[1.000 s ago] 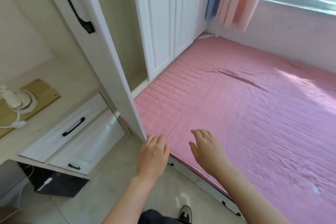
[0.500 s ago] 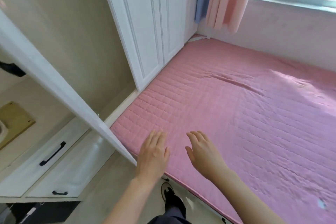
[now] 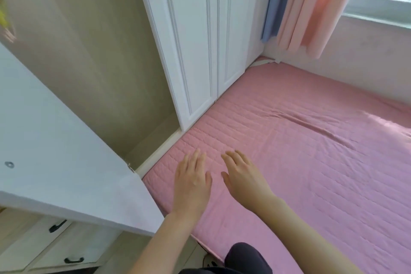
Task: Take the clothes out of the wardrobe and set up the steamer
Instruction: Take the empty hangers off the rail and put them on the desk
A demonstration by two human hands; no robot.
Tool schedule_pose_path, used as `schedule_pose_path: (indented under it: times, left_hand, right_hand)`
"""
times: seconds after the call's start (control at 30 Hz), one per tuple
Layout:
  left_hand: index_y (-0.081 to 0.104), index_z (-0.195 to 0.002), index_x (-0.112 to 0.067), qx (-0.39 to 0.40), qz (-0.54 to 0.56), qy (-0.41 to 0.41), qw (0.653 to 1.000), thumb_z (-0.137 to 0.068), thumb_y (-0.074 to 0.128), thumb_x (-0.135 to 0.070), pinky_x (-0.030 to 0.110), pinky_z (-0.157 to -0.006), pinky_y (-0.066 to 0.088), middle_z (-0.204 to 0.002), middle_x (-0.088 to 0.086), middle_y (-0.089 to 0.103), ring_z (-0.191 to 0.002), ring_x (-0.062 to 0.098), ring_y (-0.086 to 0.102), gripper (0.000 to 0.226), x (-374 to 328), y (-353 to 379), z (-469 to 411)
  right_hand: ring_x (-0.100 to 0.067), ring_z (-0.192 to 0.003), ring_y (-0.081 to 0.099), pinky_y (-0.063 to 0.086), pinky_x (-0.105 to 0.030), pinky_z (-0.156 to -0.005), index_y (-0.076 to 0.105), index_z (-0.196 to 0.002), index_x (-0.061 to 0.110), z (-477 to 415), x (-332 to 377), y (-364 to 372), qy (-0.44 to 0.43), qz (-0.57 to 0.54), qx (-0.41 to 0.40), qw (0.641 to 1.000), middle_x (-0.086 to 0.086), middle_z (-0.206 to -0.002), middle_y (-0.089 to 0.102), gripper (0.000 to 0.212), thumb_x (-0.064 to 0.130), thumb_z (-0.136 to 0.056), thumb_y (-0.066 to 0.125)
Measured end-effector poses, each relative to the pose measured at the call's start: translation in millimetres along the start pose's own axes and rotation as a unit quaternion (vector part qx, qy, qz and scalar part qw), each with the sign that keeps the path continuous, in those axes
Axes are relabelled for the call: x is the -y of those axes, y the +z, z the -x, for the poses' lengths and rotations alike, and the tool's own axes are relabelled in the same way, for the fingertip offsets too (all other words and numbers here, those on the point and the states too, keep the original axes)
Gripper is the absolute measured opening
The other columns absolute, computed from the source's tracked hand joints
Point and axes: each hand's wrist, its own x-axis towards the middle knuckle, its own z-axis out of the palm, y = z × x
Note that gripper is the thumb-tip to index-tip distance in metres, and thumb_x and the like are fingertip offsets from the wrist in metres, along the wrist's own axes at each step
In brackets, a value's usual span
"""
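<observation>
Wardrobe door point(image 3: 55, 151) is standing open at nine o'clock; left hand point(image 3: 192, 182) and right hand point(image 3: 242, 179) are stretching palm-down over the pink mattress point(image 3: 311, 162), fingers point(image 3: 196, 159) straight, holding nothing.

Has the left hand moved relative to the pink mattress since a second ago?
Yes. The left hand has gone forward: it was at the near edge of the pink mattress and is now past that edge, over the mattress.
</observation>
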Motion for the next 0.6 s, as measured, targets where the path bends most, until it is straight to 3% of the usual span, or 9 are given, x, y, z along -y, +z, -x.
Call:
schedule_pose_path:
  times: [0.1,0.27,0.47,0.6]
  left_hand:
    - [0.052,-0.133,-0.009,-0.052,-0.002,-0.045,0.998,-0.090,0.060,-0.016,0.043,-0.107,0.039,-0.138,0.008,0.054,-0.130,0.029,0.046,0.044,12.8,-5.4,-19.3]
    - [0.049,-0.135,-0.010,-0.122,-0.001,-0.124,0.985,-0.092,0.055,-0.013,0.043,-0.110,0.035,-0.139,0.006,0.051,-0.133,0.030,0.041,0.044,35.6,-19.0,-58.3]
    - [0.050,-0.133,-0.010,-0.218,-0.006,-0.219,0.951,-0.095,0.050,-0.018,0.046,-0.104,0.041,-0.135,0.005,0.054,-0.132,0.028,0.041,0.039,62.5,-47.7,-112.5]
    - [0.053,-0.128,-0.007,-0.274,-0.038,-0.247,0.929,-0.094,0.051,-0.015,0.049,-0.099,0.044,-0.130,0.009,0.057,-0.129,0.032,0.043,0.036,80.9,-81.9,-148.5]
  right_hand:
    - [-0.034,-0.122,0.049,0.045,-0.044,-0.100,0.053,-0.126,0.003,-37.0,-0.5,-2.6,-0.046,-0.008,-0.009,0.999,-0.011,-0.124,0.057,0.042,0.022,-0.089,0.061]
    - [-0.032,-0.124,0.048,0.043,-0.040,-0.104,0.052,-0.127,0.003,-105.3,2.7,-11.8,-0.109,-0.023,-0.035,0.993,-0.010,-0.126,0.057,0.040,0.021,-0.091,0.058]
    - [-0.035,-0.129,0.044,0.038,-0.044,-0.108,0.049,-0.132,0.001,-191.9,13.7,-27.6,-0.223,-0.022,-0.038,0.974,-0.013,-0.131,0.054,0.043,0.020,-0.094,0.054]
    - [-0.032,-0.135,0.037,0.031,-0.038,-0.111,0.044,-0.137,0.004,-249.3,33.9,-50.6,-0.286,-0.036,-0.042,0.957,-0.011,-0.137,0.050,0.045,0.024,-0.097,0.050]
